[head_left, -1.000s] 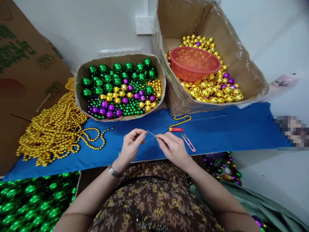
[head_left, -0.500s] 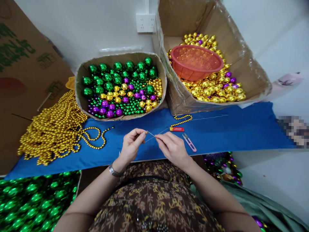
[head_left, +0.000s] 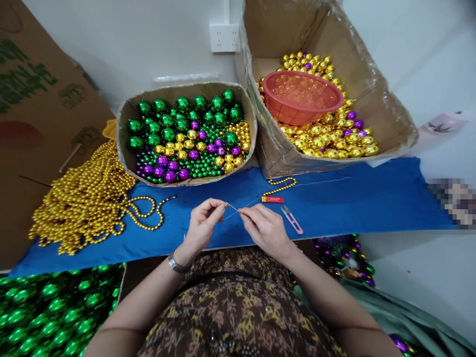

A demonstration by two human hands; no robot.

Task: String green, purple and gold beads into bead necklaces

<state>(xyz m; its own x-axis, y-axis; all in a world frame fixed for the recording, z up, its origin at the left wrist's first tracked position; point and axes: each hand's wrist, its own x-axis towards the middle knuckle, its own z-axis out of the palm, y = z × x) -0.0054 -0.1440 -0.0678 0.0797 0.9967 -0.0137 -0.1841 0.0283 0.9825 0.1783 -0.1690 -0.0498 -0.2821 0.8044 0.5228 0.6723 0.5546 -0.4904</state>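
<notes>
Both hands (head_left: 203, 224) (head_left: 266, 229) nearly unmoved, strand (head_left: 233, 207) still between

Place: this is looking like a small bead workshop
Cartons (head_left: 368, 99): are holding loose shiny beads (head_left: 192, 134)
Desk (head_left: 364, 208): is bearing heaped gold strands (head_left: 85, 193), pink snips (head_left: 289, 214)

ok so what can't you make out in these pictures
All in the head view:
Thin piece between left hand and right hand: too small to identify; right fingers cover one end.
What lies under the red basket: hidden by the basket.
Printed carton: cut off by the left edge.
Green beads, lower left: cut off by left and bottom edges.
</notes>
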